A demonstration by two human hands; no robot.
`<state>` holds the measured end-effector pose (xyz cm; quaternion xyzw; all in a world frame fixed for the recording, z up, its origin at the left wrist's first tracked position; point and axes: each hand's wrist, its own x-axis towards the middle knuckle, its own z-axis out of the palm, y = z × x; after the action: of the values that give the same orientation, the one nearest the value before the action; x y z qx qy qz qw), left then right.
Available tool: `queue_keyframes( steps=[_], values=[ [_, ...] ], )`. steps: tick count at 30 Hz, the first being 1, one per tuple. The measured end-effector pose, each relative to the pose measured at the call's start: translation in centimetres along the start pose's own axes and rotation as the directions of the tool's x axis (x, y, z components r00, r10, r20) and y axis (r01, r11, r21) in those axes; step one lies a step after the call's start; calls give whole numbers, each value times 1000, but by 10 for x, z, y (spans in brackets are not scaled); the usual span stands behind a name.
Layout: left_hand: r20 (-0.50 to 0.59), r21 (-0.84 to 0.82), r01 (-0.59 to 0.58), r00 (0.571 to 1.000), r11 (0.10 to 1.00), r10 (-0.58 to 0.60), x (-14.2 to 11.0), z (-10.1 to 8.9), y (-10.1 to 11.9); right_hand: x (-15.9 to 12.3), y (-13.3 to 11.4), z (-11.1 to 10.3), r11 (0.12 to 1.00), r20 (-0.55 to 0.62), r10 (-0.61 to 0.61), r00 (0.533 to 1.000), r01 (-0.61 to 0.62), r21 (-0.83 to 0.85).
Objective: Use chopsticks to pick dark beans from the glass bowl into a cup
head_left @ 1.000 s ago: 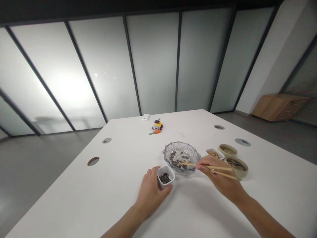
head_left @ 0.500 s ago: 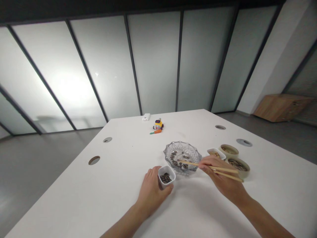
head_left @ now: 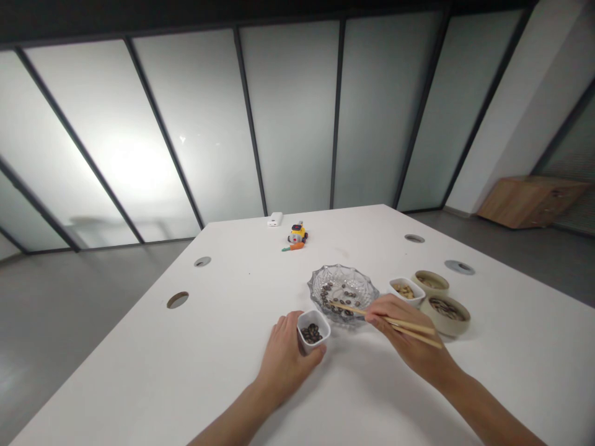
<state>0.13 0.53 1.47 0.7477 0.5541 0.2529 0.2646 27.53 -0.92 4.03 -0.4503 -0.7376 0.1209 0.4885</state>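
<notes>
My left hand [head_left: 289, 353] is wrapped round a small white square cup [head_left: 326, 337], which leans slightly and has dark seeds [head_left: 312, 333] in its bottom. Right of it stands a clear scalloped glass bowl [head_left: 344, 277] with several dark seeds scattered over its floor. My right hand [head_left: 402, 328] grips a pair of wooden chopsticks [head_left: 411, 325], their tips down inside the bowl near its left front. Whether the tips pinch a seed is too small to tell.
Right of the bowl stand a white dish [head_left: 421, 300] of pale nuts and two beige bowls [head_left: 439, 326] [head_left: 421, 286] with striped seeds or similar. Farther back on the white table [head_left: 223, 371] are a toy car [head_left: 297, 233], a toy carrot [head_left: 294, 246] and a white box [head_left: 275, 218]. Round holes pierce the tabletop.
My right hand and the chopsticks have shifted a little left and toward me, and the tips sit farther left in the bowl. My left hand and the cup stay almost still.
</notes>
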Motion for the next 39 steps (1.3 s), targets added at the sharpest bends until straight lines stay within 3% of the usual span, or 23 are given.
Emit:
queue_keyframes(
  steps=[8, 16, 20, 23, 26, 30, 35, 39],
  values=[
    [-4, 3, -9, 1000, 1000, 9, -2, -1, 0, 0, -4, 0, 1000, 14, -12, 1000, 13, -21],
    [-4, -4, -15, 1000, 1000, 15, 0, 1, -4, 4, -1, -9, 993, -242, 20, 970, -47, -105],
    [-3, -19, -10, 1000, 1000, 10, -1, 1, -5, 2, 2, -7, 987, -270, 146, 952, -121, 107],
    [-8, -30, -6, 1000, 1000, 5, 0, 1, -5, 1, 3, -3, 919, -219, 254, 942, -165, 357],
    [-5, -33, -9, 1000, 999, 8, 0, 1, -5, 2, 0, -1, 883, -175, 284, 943, -186, 430],
    [2, -32, -2, 1000, 999, 2, 0, 1, -4, 4, -3, -4, 934, -163, 237, 958, -178, 311],
    [11, -27, -7, 1000, 1000, 7, -1, 0, -4, 4, -5, -4, 992, -299, 122, 946, -127, 3],
    [5, -22, -5, 1000, 1000, 5, 0, 1, -4, -1, -3, 9, 997, -176, -2, 984, -12, -78]
  ],
)
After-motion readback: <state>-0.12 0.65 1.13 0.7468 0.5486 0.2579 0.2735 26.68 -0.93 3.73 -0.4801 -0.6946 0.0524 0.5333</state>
